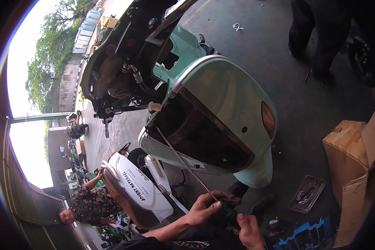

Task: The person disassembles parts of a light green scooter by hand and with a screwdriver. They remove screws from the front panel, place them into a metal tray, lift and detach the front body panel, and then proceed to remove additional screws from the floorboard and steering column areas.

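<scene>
My left hand (205, 207) is closed around the lower shaft of a long screwdriver (183, 160), just above its dark green handle. My right hand (250, 234) grips the end of that handle, its thumb lying along it. The thin metal shaft runs up and to the left. Its tip meets the edge of a mint green scooter body (221, 83), beside the dark glossy panel (196, 129). A small pale plastic piece (154, 107) sits a little above the tip. Whether the tip is seated in a screw is too small to tell.
Exposed black scooter parts and hoses (133, 75) lie at upper left. A white scooter with a brown seat (141, 187) stands left, a person (93, 202) touching it. At right are a cardboard box (350, 146) and a tray of small parts (307, 193). Another person's legs (316, 33) show upper right.
</scene>
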`<state>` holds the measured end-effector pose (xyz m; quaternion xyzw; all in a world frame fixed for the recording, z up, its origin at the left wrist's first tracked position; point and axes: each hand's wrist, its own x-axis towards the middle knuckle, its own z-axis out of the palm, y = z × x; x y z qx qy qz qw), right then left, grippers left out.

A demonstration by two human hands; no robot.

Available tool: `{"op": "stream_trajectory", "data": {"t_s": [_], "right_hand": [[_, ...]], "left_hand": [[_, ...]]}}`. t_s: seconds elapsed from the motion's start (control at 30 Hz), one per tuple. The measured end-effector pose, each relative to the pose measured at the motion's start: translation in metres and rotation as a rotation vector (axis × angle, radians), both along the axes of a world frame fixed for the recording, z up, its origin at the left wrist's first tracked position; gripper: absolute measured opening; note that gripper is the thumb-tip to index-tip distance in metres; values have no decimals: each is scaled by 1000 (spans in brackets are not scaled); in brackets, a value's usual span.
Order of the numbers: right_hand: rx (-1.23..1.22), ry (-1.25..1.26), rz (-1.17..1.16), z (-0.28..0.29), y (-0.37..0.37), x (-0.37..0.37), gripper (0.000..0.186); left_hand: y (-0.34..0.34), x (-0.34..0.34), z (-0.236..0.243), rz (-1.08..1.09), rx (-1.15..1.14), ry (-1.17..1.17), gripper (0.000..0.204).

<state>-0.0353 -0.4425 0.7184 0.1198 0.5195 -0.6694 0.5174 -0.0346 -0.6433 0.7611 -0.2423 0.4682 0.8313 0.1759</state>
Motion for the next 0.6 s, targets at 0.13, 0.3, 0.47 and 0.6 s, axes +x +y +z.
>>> {"op": "stream_trajectory", "data": {"t_s": [0.13,0.3,0.47,0.6], "right_hand": [[-140,-478,-139,17,-19,-8,51],[390,1220,-28,23,-45,1,53],[41,264,-79,22,-38,0,46],[105,536,-26,31,-45,-2,49]], "left_hand": [[-8,14,-7,99,40,-28,31],[-31,-3,4,-24,-706,-117,32],[-136,-61,16,770,-2050,164,25],[-166,-72,-3,734,-1854,141,25]]}}
